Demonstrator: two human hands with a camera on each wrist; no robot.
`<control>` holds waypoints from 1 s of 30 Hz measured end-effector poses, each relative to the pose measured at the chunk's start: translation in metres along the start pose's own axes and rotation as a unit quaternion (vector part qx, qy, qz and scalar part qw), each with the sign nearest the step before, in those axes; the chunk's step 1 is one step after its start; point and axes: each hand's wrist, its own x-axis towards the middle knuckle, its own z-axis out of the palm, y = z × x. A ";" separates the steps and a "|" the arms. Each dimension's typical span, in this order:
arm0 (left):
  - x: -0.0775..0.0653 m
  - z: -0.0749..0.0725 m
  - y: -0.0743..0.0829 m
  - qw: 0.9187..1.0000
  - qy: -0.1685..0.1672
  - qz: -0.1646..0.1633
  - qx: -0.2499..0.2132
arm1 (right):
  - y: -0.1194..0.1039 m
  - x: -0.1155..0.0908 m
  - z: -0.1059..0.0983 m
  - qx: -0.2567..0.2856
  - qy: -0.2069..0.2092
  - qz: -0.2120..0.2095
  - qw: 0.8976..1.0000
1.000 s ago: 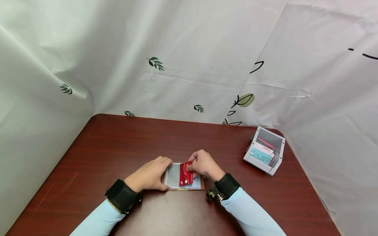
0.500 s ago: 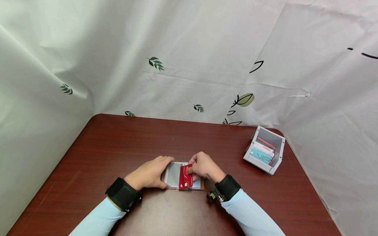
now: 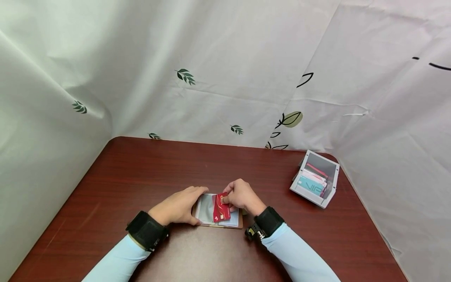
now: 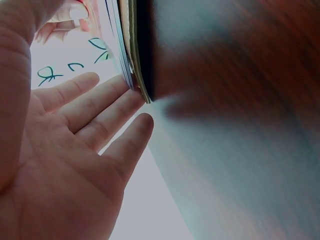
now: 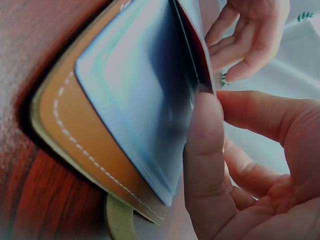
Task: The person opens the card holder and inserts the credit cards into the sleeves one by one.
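A brown card holder with white stitching and clear plastic sleeves lies spread open on the table. My left hand holds its left side, thumb at the near corner and fingers at the far corner; in the left wrist view, fairly straight fingers touch the edge. Between thumb and fingertips my right hand pinches a red card over the middle of the sleeves. In the right wrist view the card is seen edge-on and largely hidden, so whether it sits inside a sleeve is unclear.
At the back right of the brown table stands a grey open-fronted box holding several cards, with a teal card at the front. A strap tab sticks out from the holder's edge. Pale curtains hang behind the table.
The red card dips slightly toward the near edge, then comes back up and tilts a little, with my right hand moving along. My left hand keeps nearly the same place.
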 end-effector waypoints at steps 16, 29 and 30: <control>0.000 0.000 0.001 1.000 -0.002 0.001 0.002 | 0.000 0.004 0.015 0.056 -0.009 -0.017 0.998; -0.001 -0.002 0.003 0.999 0.002 0.030 0.017 | -0.006 0.008 0.024 0.022 0.006 -0.037 0.999; -0.001 -0.002 0.003 0.999 0.002 0.028 0.019 | -0.006 0.008 0.025 0.026 0.002 -0.039 0.999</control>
